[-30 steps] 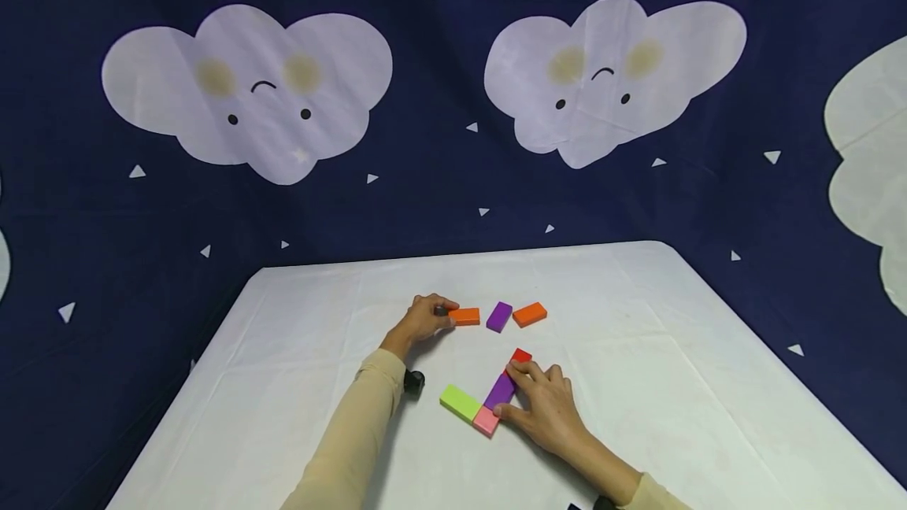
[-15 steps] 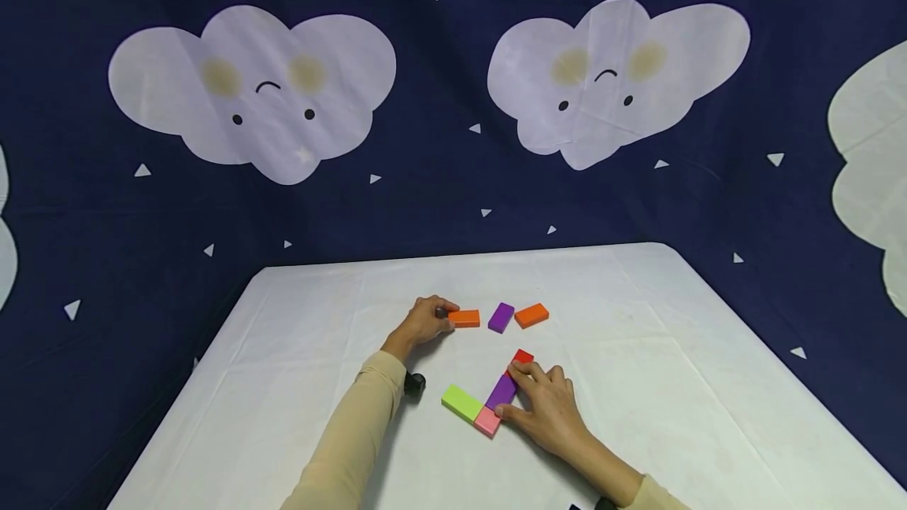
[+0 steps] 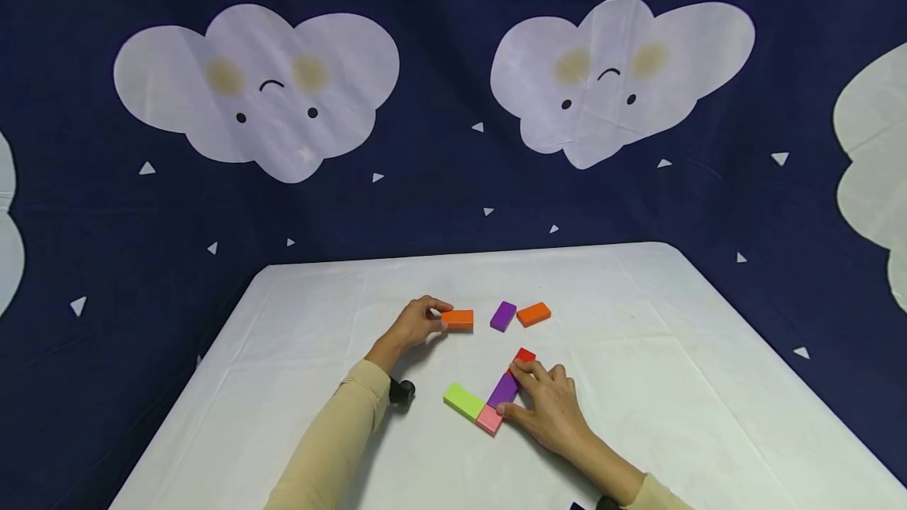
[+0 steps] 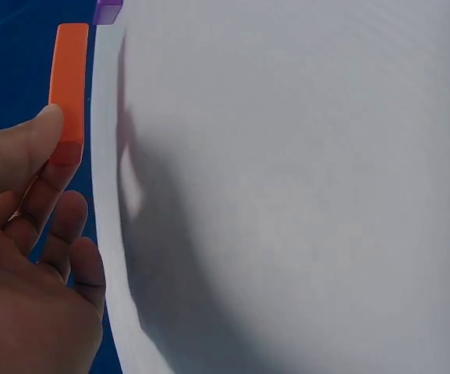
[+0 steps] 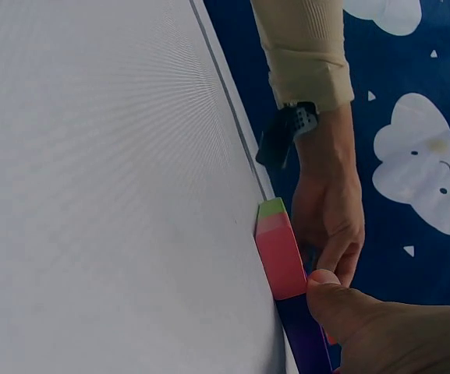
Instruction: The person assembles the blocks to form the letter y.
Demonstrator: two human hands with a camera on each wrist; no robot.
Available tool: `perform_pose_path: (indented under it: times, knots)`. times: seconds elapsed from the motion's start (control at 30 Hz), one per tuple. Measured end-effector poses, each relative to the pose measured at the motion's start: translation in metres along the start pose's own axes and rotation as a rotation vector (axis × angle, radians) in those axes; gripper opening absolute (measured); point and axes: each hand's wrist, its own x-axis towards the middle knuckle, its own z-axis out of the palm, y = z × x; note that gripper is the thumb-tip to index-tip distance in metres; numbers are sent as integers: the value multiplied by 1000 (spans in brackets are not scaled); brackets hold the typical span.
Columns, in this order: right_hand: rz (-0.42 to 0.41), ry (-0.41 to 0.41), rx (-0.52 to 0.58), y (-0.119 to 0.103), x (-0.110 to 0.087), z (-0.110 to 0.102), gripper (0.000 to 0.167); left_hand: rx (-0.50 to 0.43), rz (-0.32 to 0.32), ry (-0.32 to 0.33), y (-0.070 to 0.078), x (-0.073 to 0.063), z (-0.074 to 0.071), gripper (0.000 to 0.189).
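Note:
My left hand (image 3: 414, 323) pinches one end of an orange block (image 3: 459, 320) between thumb and fingers. In the left wrist view that orange block (image 4: 69, 78) juts forward from the thumb, seen against the navy cloth. With thumb and fingertips, my right hand (image 3: 557, 412) grips a purple block (image 3: 503, 390) along its side. That block lies in an L-shaped row: a red block (image 3: 525, 354) at its far end, a pink block (image 3: 490, 419) at its near end, and a lime green block (image 3: 464, 400) running left from the pink one. The right fingers partly cover the red block.
Behind the row, a second purple block (image 3: 503, 315) and another orange block (image 3: 534, 314) lie side by side on the white table (image 3: 638, 321). A navy cloth (image 3: 439, 101) with cloud prints hangs past the table's far edge.
My left hand has drawn the orange block slightly left and nearer, away from the loose purple block. The right hand and the row keep their places.

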Motion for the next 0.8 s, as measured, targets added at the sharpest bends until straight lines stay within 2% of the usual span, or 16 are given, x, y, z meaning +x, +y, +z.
perform_pose_path:
  times: [0.17, 0.47, 0.8]
  knots:
    - [3, -1, 4, 0, 0, 1, 68, -12, 32, 7, -4, -10, -7, 29]
    - [-7, 1, 8, -1, -1, 1, 68, -48, 81, -36, -11, -36, -22, 29]
    - [-6, -2, 11, -1, 0, -2, 69, -29, 65, -106, -12, -65, -35, 30]
